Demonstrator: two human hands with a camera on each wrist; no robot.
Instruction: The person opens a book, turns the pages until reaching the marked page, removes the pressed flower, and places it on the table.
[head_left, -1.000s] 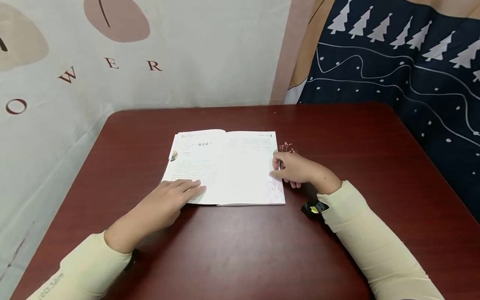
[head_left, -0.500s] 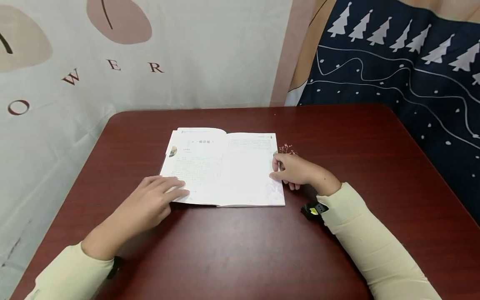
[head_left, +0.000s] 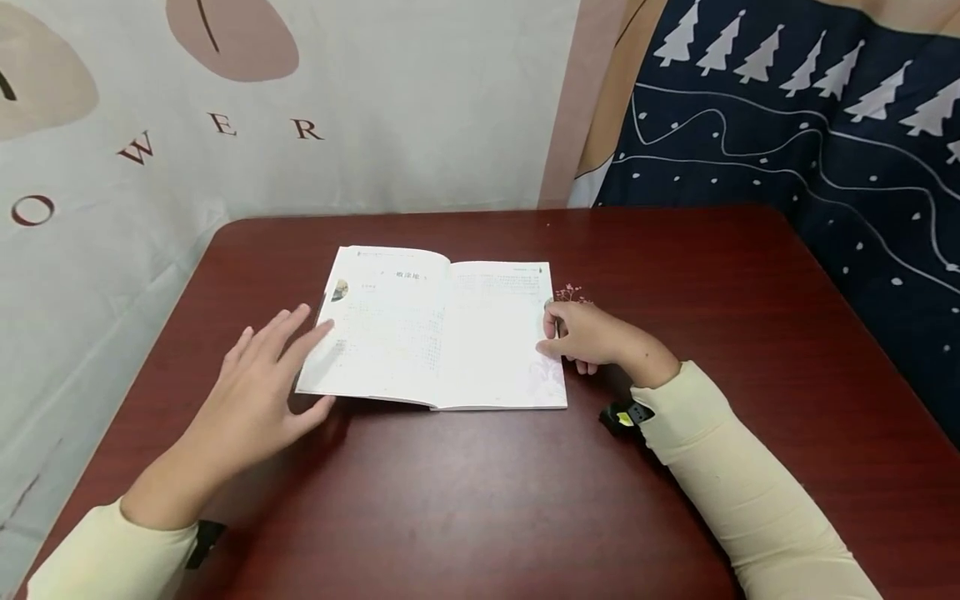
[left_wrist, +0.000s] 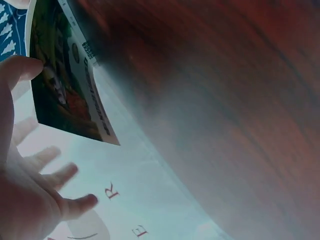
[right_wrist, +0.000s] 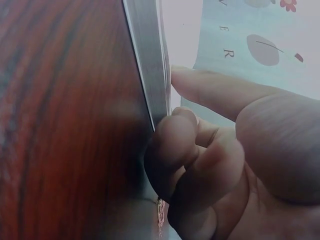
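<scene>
An open book (head_left: pixel 397 342) with printed pages lies on the table, its left side lifted a little. My left hand (head_left: pixel 251 387) is at the book's left edge, fingers spread and mostly straight. In the left wrist view the thumb touches or nearly touches the picture cover (left_wrist: pixel 67 95), while the other fingers stand apart from it. My right hand (head_left: pixel 592 333) holds the right edge, its thumb on the page and its other fingers curled against the page block (right_wrist: pixel 150 60). Just beyond that hand shows a small pink sprig shape (head_left: pixel 572 292), partly hidden.
The reddish-brown table (head_left: pixel 480 508) spreads around the book. Behind it hangs a pale cloth (head_left: pixel 427 108) with printed letters. A dark blue cloth (head_left: pixel 750 142) with white trees hangs at the right, beside the table.
My left hand has slid left off the page to the book's left edge, its fingers spreading. The left page has shifted leftward and tilted up slightly. The right hand has stayed in place.
</scene>
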